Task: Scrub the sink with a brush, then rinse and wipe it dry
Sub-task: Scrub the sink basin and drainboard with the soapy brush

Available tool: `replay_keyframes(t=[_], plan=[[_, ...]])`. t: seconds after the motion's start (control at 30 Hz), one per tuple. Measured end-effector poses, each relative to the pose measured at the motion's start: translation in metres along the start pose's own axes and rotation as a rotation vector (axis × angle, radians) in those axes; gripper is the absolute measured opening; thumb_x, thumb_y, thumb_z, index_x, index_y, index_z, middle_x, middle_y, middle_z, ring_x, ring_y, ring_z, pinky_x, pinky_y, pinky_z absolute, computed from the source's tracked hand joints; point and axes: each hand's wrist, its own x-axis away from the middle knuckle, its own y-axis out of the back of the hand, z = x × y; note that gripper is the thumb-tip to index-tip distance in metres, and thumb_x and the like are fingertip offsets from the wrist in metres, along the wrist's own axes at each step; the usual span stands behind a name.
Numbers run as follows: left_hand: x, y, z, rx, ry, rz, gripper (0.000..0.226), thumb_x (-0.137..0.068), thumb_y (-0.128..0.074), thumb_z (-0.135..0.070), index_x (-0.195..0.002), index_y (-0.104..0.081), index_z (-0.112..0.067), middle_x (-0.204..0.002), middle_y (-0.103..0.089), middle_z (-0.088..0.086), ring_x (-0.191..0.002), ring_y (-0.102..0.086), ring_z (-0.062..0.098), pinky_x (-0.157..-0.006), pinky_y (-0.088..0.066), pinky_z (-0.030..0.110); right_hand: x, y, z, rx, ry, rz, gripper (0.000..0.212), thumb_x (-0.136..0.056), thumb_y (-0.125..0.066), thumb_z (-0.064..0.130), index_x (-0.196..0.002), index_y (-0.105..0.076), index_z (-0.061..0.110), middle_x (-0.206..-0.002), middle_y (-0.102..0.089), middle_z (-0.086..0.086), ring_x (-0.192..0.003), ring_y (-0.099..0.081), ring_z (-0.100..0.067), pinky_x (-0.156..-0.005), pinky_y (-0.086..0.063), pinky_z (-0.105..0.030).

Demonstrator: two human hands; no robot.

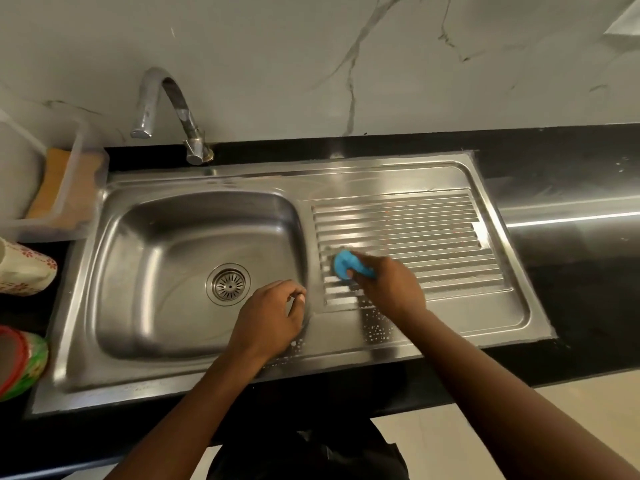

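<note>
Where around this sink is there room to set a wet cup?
Free: the basin floor around the drain strainer, and the drainboard's right end beyond the right hand. Crowded: the drainboard's near-left corner, with left hand and blue brush, and the left counter with tray and cup.

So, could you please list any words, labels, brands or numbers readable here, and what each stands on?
No readable text anywhere. The white cup with red flowers bears only a pattern; the blue plastic brush and stainless steel sink show no lettering.
</note>
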Motion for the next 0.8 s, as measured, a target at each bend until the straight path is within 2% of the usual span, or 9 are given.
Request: replay_keyframes(t=[0.1, 0.23, 0.33, 0.4, 0.5, 0.57, 0.67, 0.8], plan=[[-0.001, -0.004, -0.005, 0.014, 0.006, -0.001, 0.014, -0.094, -0.057, -0.031, -0.094, -0.071, -0.027, -0.092, -0.072, -0.016, -0.085, -0.066, 0.006, -0.077, -0.056, 0.033, -0.009, 0.029, -0.038, -0.002, -0.096, -0.079, 0.049, -0.096, -0.060, 0.061, -0.141, -0.061, 0.042, -0.096, -0.075, 0.002, -0.079, -0.070, -0.020, -0.069, -0.059, -0.037], [0.003, -0.009, -0.008, 0.025, 0.021, -0.001, 0.011, -0.096, -0.060, -0.029, -0.094, -0.071, -0.027, -0.092, -0.072, -0.017, -0.086, -0.066, 0.004, -0.078, -0.057, 0.034, -0.023, 0.034, -0.038, -0.073, -0.150, -0.143, 0.048, -0.098, -0.063, 0.053, -0.142, -0.062, 0.033, -0.102, -0.076, -0.001, -0.081, -0.071, -0.021, -0.073, -0.061, -0.042], [0.005, -0.014, -0.012, 0.019, 0.028, -0.009, 0.011, -0.095, -0.061, -0.028, -0.095, -0.072, -0.027, -0.094, -0.073, -0.016, -0.088, -0.066, 0.005, -0.079, -0.058, 0.035, -0.028, 0.019, -0.018, -0.110, -0.120, -0.124, 0.046, -0.097, -0.065, 0.051, -0.139, -0.064, 0.033, -0.108, -0.077, -0.004, -0.093, -0.072, -0.026, -0.076, -0.057, -0.037], [0.005, -0.019, -0.016, 0.015, 0.021, -0.010, 0.011, -0.095, -0.062, -0.028, -0.095, -0.072, -0.026, -0.093, -0.073, -0.015, -0.087, -0.066, 0.005, -0.078, -0.058, 0.035, -0.024, 0.008, -0.010, -0.100, -0.055, -0.081, 0.047, -0.096, -0.064, 0.054, -0.140, -0.062, 0.038, -0.110, -0.077, -0.002, -0.095, -0.072, -0.024, -0.074, -0.053, -0.032], [0.003, -0.025, -0.021, 0.027, 0.026, -0.011, 0.011, -0.096, -0.061, -0.028, -0.096, -0.072, -0.027, -0.094, -0.073, -0.015, -0.087, -0.067, 0.005, -0.078, -0.058, 0.035, -0.010, 0.006, -0.021, -0.084, 0.006, -0.014, 0.050, -0.096, -0.061, 0.059, -0.144, -0.056, 0.046, -0.112, -0.076, 0.004, -0.091, -0.072, -0.018, -0.074, -0.055, -0.033], [0.001, -0.030, -0.024, 0.029, 0.025, -0.009, 0.012, -0.096, -0.060, -0.028, -0.097, -0.072, -0.027, -0.095, -0.074, -0.015, -0.087, -0.067, 0.005, -0.078, -0.058, 0.035, -0.004, 0.020, -0.047, -0.035, 0.003, -0.012, 0.052, -0.095, -0.059, 0.062, -0.145, -0.054, 0.048, -0.104, -0.076, 0.003, -0.083, -0.072, -0.020, -0.069, -0.056, -0.035], [0.001, -0.036, -0.026, 0.034, 0.029, -0.013, 0.013, -0.097, -0.060, -0.029, -0.097, -0.072, -0.028, -0.094, -0.073, -0.017, -0.087, -0.067, 0.003, -0.078, -0.058, 0.034, -0.013, 0.049, -0.082, 0.010, -0.059, -0.062, 0.049, -0.097, -0.059, 0.060, -0.143, -0.058, 0.042, -0.090, -0.074, 0.003, -0.071, -0.068, -0.018, -0.061, -0.055, -0.034], [0.004, -0.044, -0.028, 0.031, 0.048, -0.013, 0.015, -0.095, -0.057, -0.034, -0.098, -0.072, -0.030, -0.095, -0.073, -0.017, -0.085, -0.067, 0.003, -0.078, -0.058, 0.033, -0.034, 0.050, -0.070, -0.007, -0.077, -0.116, 0.044, -0.099, -0.061, 0.052, -0.140, -0.063, 0.037, -0.090, -0.071, 0.005, -0.074, -0.067, -0.016, -0.061, -0.051, -0.031]])
